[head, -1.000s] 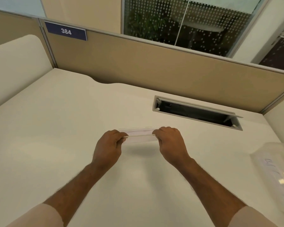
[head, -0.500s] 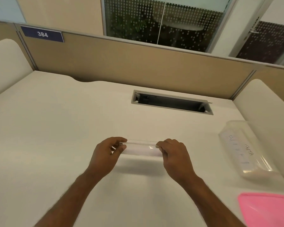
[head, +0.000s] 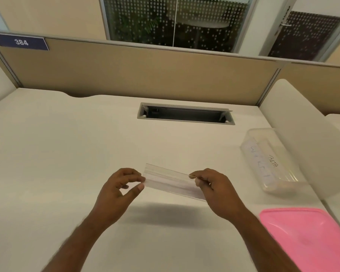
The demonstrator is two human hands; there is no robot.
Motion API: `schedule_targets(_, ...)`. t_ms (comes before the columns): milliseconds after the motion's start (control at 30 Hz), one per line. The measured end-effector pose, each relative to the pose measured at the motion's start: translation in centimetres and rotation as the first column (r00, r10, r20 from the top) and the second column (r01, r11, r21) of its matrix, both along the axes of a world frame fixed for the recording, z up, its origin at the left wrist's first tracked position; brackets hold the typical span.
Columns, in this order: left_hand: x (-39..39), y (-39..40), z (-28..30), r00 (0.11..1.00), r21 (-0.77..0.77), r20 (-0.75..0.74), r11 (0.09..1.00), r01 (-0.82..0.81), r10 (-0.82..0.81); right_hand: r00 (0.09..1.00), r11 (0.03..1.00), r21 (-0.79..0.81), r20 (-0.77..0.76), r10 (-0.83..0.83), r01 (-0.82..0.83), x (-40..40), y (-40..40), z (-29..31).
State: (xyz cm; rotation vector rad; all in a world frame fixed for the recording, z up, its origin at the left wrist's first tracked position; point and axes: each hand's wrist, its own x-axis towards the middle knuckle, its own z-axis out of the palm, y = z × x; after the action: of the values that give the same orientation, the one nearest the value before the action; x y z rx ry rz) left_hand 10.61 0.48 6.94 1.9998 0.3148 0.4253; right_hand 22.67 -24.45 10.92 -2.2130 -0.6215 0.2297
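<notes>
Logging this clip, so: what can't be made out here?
Head view, clear strip: its right end is hidden by the right hand; the left hand covers its left corner.
Head view, clear container: handwriting too faint to read.
Head view, pink lid: cut off by the right and bottom edges.

We hold a clear, flat zip bag (head: 171,183) aloft, stretched sideways, its right end slanting toward us.

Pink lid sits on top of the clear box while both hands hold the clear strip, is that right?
No. The head view shows the pink lid lying on the desk, apart from the clear box. The left hand and right hand do hold the clear strip.
</notes>
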Motion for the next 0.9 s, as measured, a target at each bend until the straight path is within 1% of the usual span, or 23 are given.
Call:
schedule_targets(133, -0.2, -0.7, -0.1, 0.997, 0.040, -0.019, 0.996, 0.076, -0.075, 0.970, 0.999, -0.018, -0.241, 0.027, -0.032, 1.0, -1.2, 0.8)
schedule_targets(267, 0.0, -1.3, 0.3, 0.997, 0.029, 0.013, 0.996, 0.078, -0.079, 0.920, 0.997, -0.012, -0.386, 0.065, -0.076, 2.3, -1.8, 1.5)
schedule_targets(367, 0.3, -1.6, 0.8, 0.998, -0.031, -0.012, 0.998, 0.057, -0.057, 0.872, 0.990, -0.013, -0.475, 0.120, -0.143, 3.3, -2.1, 2.1)
schedule_targets(400, 0.4, -1.6, 0.9, 0.999, -0.062, -0.029, 0.997, 0.043, -0.045, 0.849, 0.987, 0.005, -0.510, 0.141, -0.160, 3.6, -2.1, 2.3)
schedule_targets(467, 0.7, -1.4, 1.1, 0.999, -0.143, -0.054, 0.990, 0.003, -0.011, 0.793, 0.983, 0.091, -0.581, 0.185, -0.162, 4.1, -2.2, 2.5)
schedule_targets(567, 0.9, -1.0, 1.3, 0.996, -0.286, -0.082, 0.957, -0.055, 0.032, 0.721, 0.969, 0.214, -0.652, 0.234, -0.121, 4.8, -2.4, 2.5)
schedule_targets(633, 1.0, -0.9, 1.4, 0.993, -0.360, -0.100, 0.928, -0.092, 0.060, 0.675, 0.960, 0.274, -0.697, 0.243, -0.061, 5.1, -2.4, 2.3)
schedule_targets(767, 1.4, -0.8, 1.4, 0.986, -0.426, -0.118, 0.891, -0.158, 0.118, 0.623, 0.938, 0.336, -0.752, 0.215, 0.082, 5.1, -2.2, 1.8)
schedule_targets(900, 1.4, -0.7, 1.1, 0.979, -0.460, -0.141, 0.865, -0.198, 0.149, 0.591, 0.885, 0.382, -0.790, 0.163, 0.267, 5.2, -2.2, 1.2)
